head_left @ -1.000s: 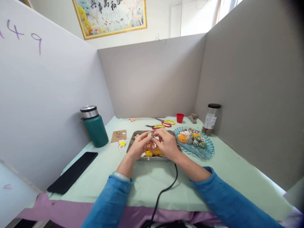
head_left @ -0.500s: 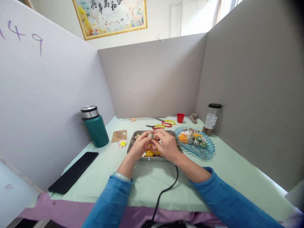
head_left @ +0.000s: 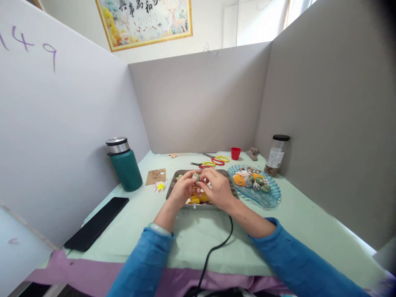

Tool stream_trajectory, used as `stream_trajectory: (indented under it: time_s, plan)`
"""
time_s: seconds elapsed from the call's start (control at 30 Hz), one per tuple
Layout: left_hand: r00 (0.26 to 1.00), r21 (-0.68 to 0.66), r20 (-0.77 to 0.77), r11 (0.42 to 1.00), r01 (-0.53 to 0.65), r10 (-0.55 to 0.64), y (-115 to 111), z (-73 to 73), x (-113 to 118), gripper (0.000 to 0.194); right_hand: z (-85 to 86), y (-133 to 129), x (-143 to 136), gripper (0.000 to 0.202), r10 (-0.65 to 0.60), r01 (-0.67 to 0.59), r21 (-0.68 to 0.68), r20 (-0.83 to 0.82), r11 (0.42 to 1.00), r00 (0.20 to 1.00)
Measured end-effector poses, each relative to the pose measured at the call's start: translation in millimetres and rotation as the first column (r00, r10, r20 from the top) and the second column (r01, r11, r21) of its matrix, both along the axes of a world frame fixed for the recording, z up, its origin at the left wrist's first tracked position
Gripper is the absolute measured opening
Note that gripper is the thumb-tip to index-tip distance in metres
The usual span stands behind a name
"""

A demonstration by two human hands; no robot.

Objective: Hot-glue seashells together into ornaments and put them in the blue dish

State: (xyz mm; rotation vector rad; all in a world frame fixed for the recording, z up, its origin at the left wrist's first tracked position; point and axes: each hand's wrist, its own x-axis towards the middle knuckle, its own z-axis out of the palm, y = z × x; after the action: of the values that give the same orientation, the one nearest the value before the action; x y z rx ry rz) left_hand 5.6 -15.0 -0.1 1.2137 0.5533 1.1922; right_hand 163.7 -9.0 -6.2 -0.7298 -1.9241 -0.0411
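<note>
Between the fingertips of both hands is a small round ball (head_left: pixel 196 176), mottled green and white. My left hand (head_left: pixel 182 189) pinches it from the left, and my right hand (head_left: pixel 217 189) closes on it from the right; the fingers cover part of it. Both hands are above a metal tray (head_left: pixel 169 192). In the tray under them lies a yellow hot glue gun (head_left: pixel 200 198), its nozzle toward me and much of its body hidden by the hands. A black cord (head_left: pixel 213 250) runs from the tray toward me.
Right of the tray sits a blue plate (head_left: pixel 272 201) of patterned balls, before a black-lidded jar (head_left: pixel 276 156). Behind are scissors (head_left: pixel 202 165) and a red cup (head_left: pixel 235 154). On the left are a green bottle (head_left: pixel 126 171), a black phone (head_left: pixel 97 225) and a brown card (head_left: pixel 155 177).
The small ball has turned slightly in my fingers, showing more of its green mottling. Both hands stay nearly in place over the tray.
</note>
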Motion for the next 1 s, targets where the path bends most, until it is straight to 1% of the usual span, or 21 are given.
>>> stream_trajectory:
  time_s: [0.1,0.2,0.37,0.47,0.6,0.7,0.87,1.0]
  plan:
    - [0.997,-0.002,0.002,0.997,-0.082,0.082,0.2,0.9,-0.2,0.038,0.6,-0.5,0.1,0.004,-0.009,0.008,-0.024,-0.035,1.0,0.999]
    - [0.991,0.009,-0.019,0.991,-0.135,0.135,0.7,0.1,0.9,0.04,-0.1,-0.3,0.2,0.011,-0.007,0.006,-0.02,-0.028,1.0,1.0]
    - [0.978,0.088,-0.108,0.981,-0.171,0.18,0.9,-2.9,2.9,0.045,-1.8,1.0,0.5,0.013,-0.019,0.019,-0.003,-0.019,1.0,1.0]
    - [0.976,0.123,-0.118,0.978,-0.17,0.185,0.9,-3.3,2.8,0.044,-1.6,0.7,0.4,0.013,-0.026,0.026,-0.007,-0.009,1.0,1.0]
    - [0.981,0.083,-0.085,0.982,-0.168,0.175,-0.8,-1.5,3.1,0.049,-1.2,1.0,-0.1,0.013,-0.032,0.032,-0.001,0.0,0.999,0.999]
    - [0.987,0.068,-0.071,0.988,-0.136,0.141,-3.0,0.9,4.0,0.053,-1.4,1.9,0.3,0.013,-0.036,0.036,-0.001,-0.017,0.999,0.999]
    - [0.996,0.053,-0.026,0.995,-0.088,0.09,-4.5,2.9,5.3,0.048,-0.9,1.5,1.3,0.014,-0.02,0.02,0.008,-0.016,1.0,1.0]
    - [0.992,0.065,-0.05,0.992,-0.11,0.114,-3.4,1.4,4.7,0.051,-1.3,1.9,1.4,0.014,-0.012,0.012,0.006,-0.025,1.0,1.0]
